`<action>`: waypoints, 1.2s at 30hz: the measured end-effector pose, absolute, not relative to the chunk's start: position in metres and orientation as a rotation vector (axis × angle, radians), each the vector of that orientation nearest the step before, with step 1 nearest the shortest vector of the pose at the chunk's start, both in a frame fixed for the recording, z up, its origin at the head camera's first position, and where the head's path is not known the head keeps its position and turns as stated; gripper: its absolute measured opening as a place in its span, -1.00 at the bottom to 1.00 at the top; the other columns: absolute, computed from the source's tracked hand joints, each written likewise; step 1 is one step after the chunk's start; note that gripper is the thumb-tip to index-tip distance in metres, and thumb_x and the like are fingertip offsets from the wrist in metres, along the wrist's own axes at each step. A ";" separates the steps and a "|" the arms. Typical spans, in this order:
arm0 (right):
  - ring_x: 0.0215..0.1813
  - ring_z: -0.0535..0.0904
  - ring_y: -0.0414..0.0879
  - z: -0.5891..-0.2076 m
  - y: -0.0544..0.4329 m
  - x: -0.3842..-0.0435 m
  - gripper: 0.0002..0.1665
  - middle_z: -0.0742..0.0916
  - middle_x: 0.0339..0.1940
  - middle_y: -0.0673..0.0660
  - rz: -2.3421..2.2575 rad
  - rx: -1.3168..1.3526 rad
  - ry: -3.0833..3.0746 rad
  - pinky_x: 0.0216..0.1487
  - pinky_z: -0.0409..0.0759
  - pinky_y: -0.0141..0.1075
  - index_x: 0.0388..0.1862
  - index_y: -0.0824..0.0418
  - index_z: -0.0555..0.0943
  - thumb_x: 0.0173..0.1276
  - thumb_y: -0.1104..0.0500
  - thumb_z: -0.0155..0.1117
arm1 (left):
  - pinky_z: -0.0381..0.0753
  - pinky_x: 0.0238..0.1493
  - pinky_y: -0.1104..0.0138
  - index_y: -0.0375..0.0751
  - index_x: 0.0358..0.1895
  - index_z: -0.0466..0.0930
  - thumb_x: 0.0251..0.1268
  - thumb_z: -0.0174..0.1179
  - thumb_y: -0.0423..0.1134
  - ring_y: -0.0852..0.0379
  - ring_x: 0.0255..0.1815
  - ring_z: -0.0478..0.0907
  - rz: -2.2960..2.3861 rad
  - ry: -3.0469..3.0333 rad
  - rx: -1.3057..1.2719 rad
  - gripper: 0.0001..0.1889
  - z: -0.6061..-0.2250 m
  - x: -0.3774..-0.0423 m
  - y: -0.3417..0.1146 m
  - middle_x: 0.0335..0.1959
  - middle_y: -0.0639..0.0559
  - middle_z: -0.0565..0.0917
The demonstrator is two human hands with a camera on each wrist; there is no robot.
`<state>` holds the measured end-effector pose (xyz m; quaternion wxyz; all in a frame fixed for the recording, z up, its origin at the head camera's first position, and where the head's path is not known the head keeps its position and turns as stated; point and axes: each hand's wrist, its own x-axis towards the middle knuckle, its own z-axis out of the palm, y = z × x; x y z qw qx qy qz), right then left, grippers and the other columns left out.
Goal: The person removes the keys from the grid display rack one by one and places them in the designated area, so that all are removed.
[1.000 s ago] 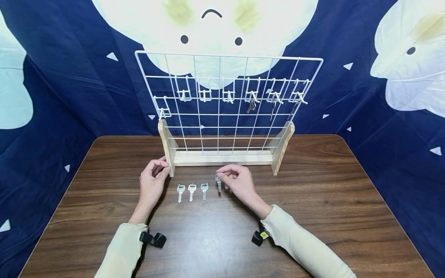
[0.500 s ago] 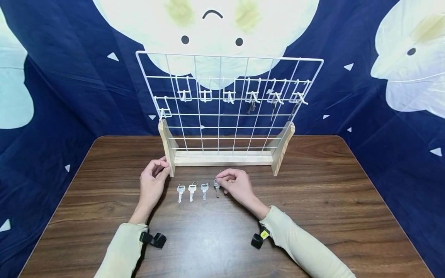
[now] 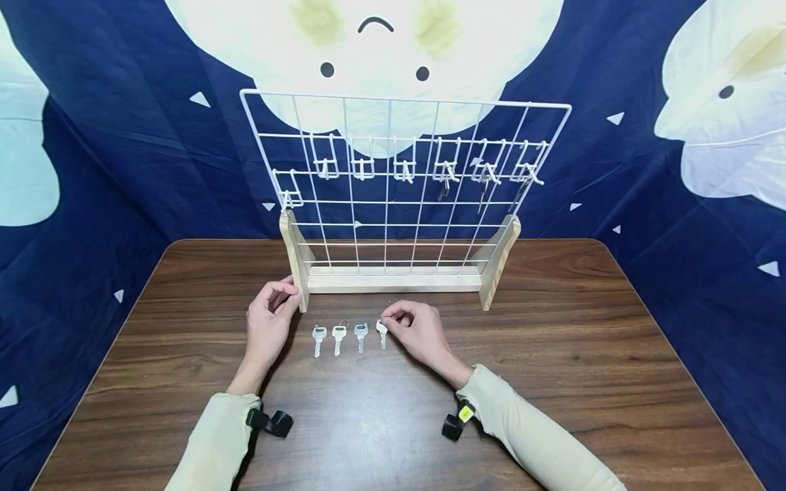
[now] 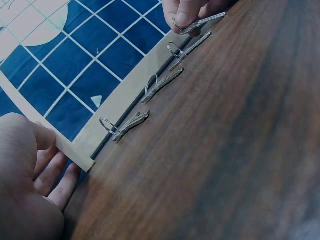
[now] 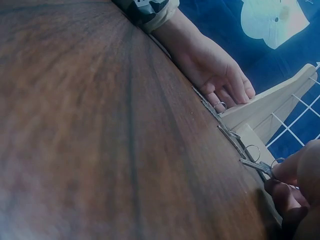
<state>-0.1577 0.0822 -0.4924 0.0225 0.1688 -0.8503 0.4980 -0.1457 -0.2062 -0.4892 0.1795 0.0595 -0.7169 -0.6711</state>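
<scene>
At the right end of a row of keys, my right hand (image 3: 420, 332) pinches the ring end of a silver key (image 3: 383, 335) between thumb and fingers. Its blade points toward me, low over the table, and the fingers partly cover its ring. The same key (image 4: 205, 21) shows at the top of the left wrist view. To its left lie three more silver keys (image 3: 340, 337), each with a small ring. My left hand (image 3: 270, 320) grips the left wooden foot (image 3: 295, 262) of a white wire grid rack (image 3: 385, 202), thumb on the near side.
Along the grid hang several white hooks (image 3: 362, 168); the three at the right carry keys (image 3: 445, 187). A wooden crossbar (image 3: 393, 279) joins the rack's feet at the back of the brown table (image 3: 552, 375). Blue patterned cloth (image 3: 141, 170) surrounds the table.
My right hand has moved slightly down toward the table and toward me, bringing its key in line with the other keys and laying it flatter. The left hand has stayed put.
</scene>
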 end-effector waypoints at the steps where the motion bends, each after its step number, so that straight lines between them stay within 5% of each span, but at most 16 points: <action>1: -0.52 0.44 -0.41 -0.493 0.083 -0.158 -0.97 0.76 -0.45 -0.06 1.496 0.533 -2.632 -0.48 0.41 -0.49 -0.21 0.18 0.87 0.40 0.27 0.60 | 0.64 0.27 0.58 -0.70 -0.02 0.53 0.57 0.22 -0.61 0.42 0.14 0.68 -1.895 -2.028 0.168 -0.87 -0.489 -0.146 -0.206 0.34 -0.40 0.65; 8: -0.54 0.39 -0.44 -0.495 0.084 -0.158 -0.95 0.77 -0.31 -0.03 1.355 0.594 -2.606 -0.53 0.39 -0.46 -0.28 0.16 0.87 0.39 0.21 0.62 | 0.63 0.27 0.59 -0.69 -0.02 0.53 0.59 0.22 -0.59 0.44 0.14 0.67 -1.890 -2.040 0.164 -0.87 -0.489 -0.146 -0.207 0.36 -0.40 0.65; 36: -0.50 0.42 -0.43 -0.495 0.079 -0.154 -0.90 0.74 -0.38 -0.06 1.191 0.589 -2.631 -0.45 0.44 -0.47 -0.23 0.13 0.89 0.31 0.27 0.68 | 0.64 0.27 0.58 -0.68 -0.02 0.54 0.56 0.23 -0.60 0.41 0.13 0.69 -1.892 -2.026 0.179 -0.87 -0.489 -0.145 -0.206 0.33 -0.38 0.66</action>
